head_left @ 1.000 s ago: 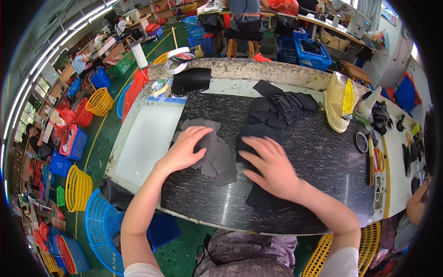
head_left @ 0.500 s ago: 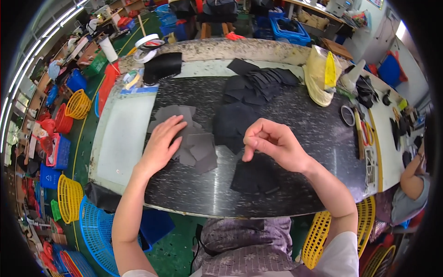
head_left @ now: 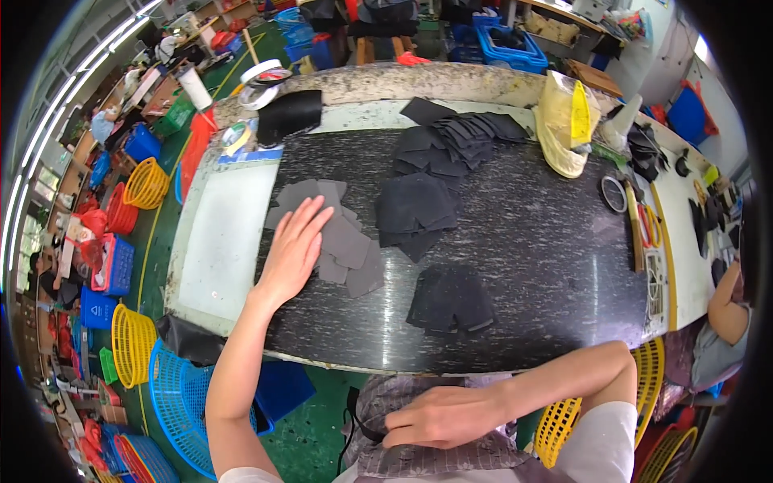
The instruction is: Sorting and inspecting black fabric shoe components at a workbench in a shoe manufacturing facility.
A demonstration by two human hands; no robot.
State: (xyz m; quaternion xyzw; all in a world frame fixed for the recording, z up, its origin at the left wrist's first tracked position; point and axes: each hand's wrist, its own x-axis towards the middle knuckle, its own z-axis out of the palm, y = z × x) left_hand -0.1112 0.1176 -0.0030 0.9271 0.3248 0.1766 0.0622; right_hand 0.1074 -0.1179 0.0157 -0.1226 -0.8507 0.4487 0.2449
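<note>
My left hand point(head_left: 295, 245) lies with fingers stretched over a loose pile of thin dark grey pieces point(head_left: 346, 241) on the table. Drawn back off the table, my right hand point(head_left: 439, 417) rests at the front of my patterned apron point(head_left: 427, 463). Its fingers are curled together, and whatever they may hold is hidden. A small stack of black notched pieces point(head_left: 451, 298) sits near the front edge. Beyond it lies a bigger stack of the same kind of black pieces point(head_left: 415, 205), with a fanned row of black pieces point(head_left: 475, 133) behind.
The black speckled tabletop point(head_left: 531, 233) carries a pale board point(head_left: 225, 241) on its left. Tape rolls point(head_left: 259, 95) stand at the back left. A cream bag point(head_left: 560, 145) and scissors point(head_left: 651, 227) are at the right. Below are a blue basket point(head_left: 181, 398) and a yellow basket point(head_left: 555, 431).
My right hand has dropped from above the black pieces to the front of my apron. My left hand has shifted slightly and stays over the grey pieces. The view has moved a little.
</note>
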